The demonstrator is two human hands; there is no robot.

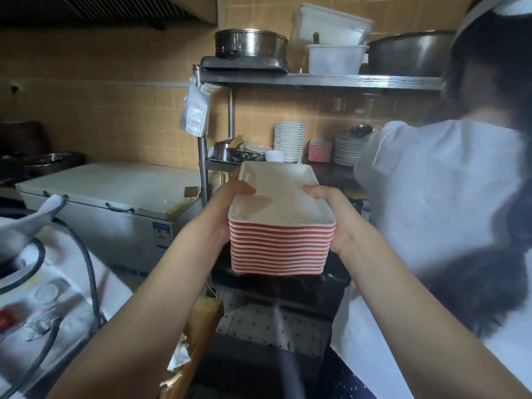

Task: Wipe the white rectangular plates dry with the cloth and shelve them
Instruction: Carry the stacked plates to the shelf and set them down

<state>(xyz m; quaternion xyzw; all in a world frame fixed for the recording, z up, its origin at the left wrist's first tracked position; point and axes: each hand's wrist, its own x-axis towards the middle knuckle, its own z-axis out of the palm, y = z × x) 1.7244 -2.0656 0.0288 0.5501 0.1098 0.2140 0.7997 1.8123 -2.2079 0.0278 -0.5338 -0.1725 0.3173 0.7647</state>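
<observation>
Being held below shelf at 12 o'clock: stack of plates, clasped at its sides by left hand and right hand. Risk: may be jolted loose by person at 3 o'clock.

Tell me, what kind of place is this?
Probably a restaurant or canteen kitchen: a steel shelf loaded with large pots, piles of identical bowls on the rack below, a chest freezer, and a tall stack of matching plates being carried.
</observation>
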